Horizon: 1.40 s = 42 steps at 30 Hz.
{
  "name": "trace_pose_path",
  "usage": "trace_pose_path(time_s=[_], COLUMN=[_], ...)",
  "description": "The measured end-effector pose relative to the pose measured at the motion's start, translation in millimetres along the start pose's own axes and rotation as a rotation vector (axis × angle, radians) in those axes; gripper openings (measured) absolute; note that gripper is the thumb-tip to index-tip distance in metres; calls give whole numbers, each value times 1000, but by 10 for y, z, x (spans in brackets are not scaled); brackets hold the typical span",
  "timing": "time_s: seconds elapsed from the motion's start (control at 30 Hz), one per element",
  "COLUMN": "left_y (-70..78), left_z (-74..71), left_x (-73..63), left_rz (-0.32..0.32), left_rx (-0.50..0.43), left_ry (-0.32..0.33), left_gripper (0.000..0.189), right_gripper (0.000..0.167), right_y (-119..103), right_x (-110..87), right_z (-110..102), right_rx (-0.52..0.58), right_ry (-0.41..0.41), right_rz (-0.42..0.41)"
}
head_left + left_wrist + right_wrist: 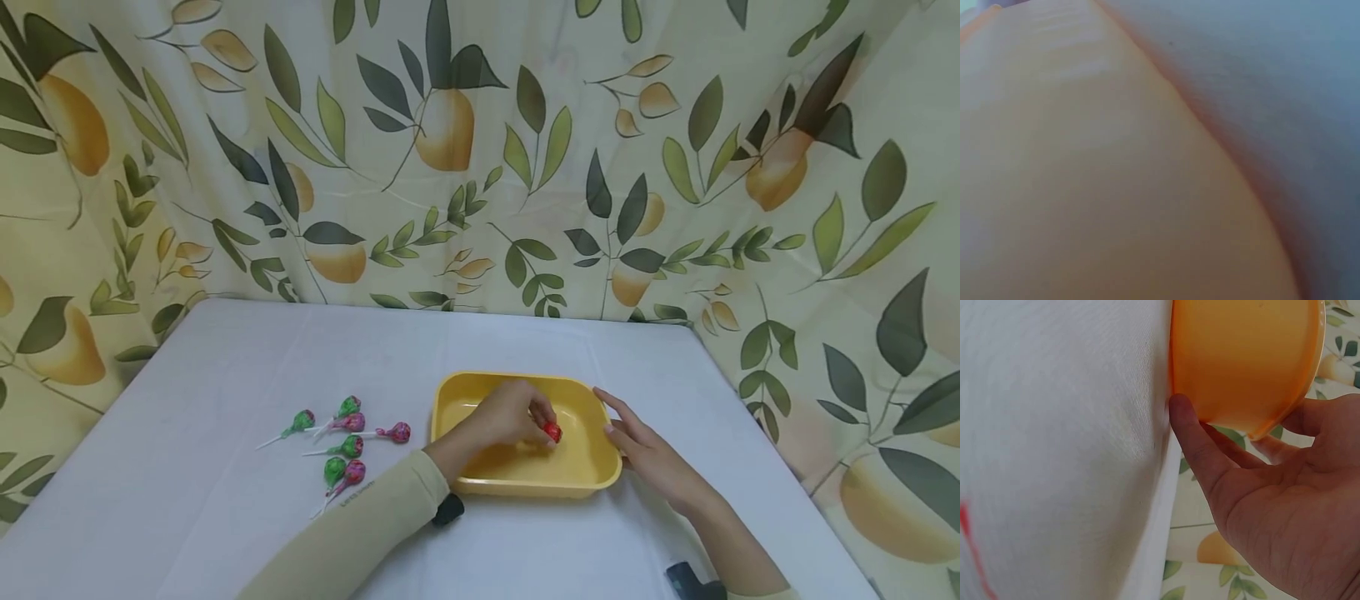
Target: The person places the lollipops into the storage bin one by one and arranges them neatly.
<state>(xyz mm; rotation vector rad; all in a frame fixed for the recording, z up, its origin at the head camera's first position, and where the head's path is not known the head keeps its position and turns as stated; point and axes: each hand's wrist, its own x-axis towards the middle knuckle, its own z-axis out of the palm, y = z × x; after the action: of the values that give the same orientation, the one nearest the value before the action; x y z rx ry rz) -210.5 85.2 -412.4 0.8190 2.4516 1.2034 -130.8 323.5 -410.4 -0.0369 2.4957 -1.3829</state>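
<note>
A yellow plastic tray (480, 486) rests on the white-covered table. Over its inside, my left hand (512, 414) pinches a red lollipop (552, 431) by its round head; the stick is hidden. At the tray's right end, my right hand (651, 454) grips the wall. The right wrist view shows the fingers of that hand (1285, 494) along the outside of the tray (1244, 356) and the thumb near its rim. A blurred beige surface fills much of the left wrist view, which does not show the left fingers.
Left of the tray lie several lollipops (351, 447) in green and pink wrappers, their white sticks pointing mostly left. A dark object (448, 510) sits by the left sleeve, another (693, 581) by the right wrist. A fruit-patterned curtain (480, 208) hangs behind the table (390, 342).
</note>
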Motion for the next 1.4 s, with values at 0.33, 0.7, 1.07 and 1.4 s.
trace_pose_path(time_s=[0.33,0.7,1.07,1.4], left_y=[-5,-32,-63,-55], left_z=[56,99,68,42], left_x=[114,112,89,76], left_rz=[20,32,26,12], left_rx=[53,122,128,164], left_ry=[17,34,74,112], left_gripper=[23,20,18,14], right_gripper=[60,60,60,59], right_y=[5,59,43,31], right_x=[-33,-40,-11,16], right_z=[-53,-27,-14,-8], right_rx=[-17,8,14,10], right_ry=[5,3,-4,-9], right_rz=[-7,-9,-19,-33])
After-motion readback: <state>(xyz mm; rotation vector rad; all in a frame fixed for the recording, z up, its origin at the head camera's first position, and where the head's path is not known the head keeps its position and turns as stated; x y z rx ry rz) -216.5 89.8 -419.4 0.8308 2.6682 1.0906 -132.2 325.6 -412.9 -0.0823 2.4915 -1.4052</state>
